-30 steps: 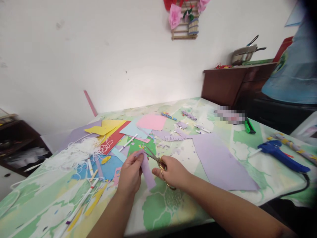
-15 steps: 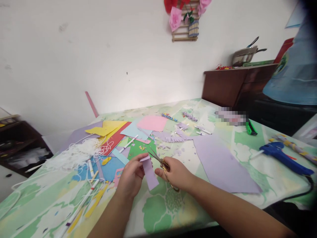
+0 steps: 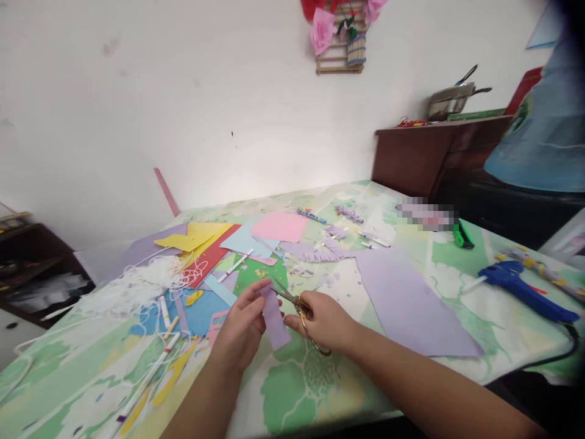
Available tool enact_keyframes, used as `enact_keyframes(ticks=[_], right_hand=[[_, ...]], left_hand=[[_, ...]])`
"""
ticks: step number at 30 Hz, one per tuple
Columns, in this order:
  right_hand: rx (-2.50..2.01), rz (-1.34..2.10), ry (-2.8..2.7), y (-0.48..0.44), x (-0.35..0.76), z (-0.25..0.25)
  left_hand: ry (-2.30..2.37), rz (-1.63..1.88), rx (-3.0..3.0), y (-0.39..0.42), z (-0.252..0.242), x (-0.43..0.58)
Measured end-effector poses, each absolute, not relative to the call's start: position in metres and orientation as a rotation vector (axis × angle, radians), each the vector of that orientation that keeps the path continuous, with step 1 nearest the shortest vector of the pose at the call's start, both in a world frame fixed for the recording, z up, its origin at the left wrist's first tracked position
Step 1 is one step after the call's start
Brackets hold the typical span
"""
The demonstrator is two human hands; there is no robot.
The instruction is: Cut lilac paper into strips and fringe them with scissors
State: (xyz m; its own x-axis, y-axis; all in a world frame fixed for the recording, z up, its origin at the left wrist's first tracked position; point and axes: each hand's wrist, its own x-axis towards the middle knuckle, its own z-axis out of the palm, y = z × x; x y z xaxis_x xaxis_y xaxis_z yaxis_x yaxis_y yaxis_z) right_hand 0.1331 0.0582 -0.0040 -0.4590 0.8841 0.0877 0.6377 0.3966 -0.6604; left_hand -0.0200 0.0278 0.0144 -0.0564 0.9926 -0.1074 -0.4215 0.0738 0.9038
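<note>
Between the fingers of my left hand (image 3: 242, 326) hangs a strip of light purple paper (image 3: 276, 323), pinched at its top end. My right hand (image 3: 324, 320) is wrapped around the gold handles of a pair of scissors (image 3: 287, 294). The blades point up and left, with their tips close to the strip's upper edge; whether they touch it I cannot tell. A large purple sheet (image 3: 406, 305) lies to the right of my right hand. Beyond the scissors rests a fringed purple strip (image 3: 320, 255), with small paper scraps scattered around it.
To the left lie a tangle of white string (image 3: 141, 283), red paper (image 3: 214, 256), yellow paper (image 3: 201, 235) and white sticks. A blue glue gun (image 3: 525, 292) with a cord sits at the right. A green cutter (image 3: 463, 235) lies near the right edge.
The folded top of the purple strip has straightened in my left hand, and the left thumb now presses on its face. The scissors remain close by in my right hand.
</note>
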Motion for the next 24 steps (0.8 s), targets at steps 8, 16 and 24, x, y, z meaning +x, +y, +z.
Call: enact_keyframes(ticks=[8, 16, 24], right_hand=[[-1.275, 0.651, -2.262, 0.059, 0.133, -0.007], [-1.357, 0.632, -2.248, 0.059, 0.131, -0.008], [-1.329, 0.686, -2.29, 0.057, 0.127, -0.009]], left_hand=[[1.17, 1.459, 0.743, 0.032, 0.009, -0.017], [1.139, 1.493, 0.844, 0.03, 0.002, -0.006], [1.251, 1.655, 0.818, 0.033, -0.002, 0.0]])
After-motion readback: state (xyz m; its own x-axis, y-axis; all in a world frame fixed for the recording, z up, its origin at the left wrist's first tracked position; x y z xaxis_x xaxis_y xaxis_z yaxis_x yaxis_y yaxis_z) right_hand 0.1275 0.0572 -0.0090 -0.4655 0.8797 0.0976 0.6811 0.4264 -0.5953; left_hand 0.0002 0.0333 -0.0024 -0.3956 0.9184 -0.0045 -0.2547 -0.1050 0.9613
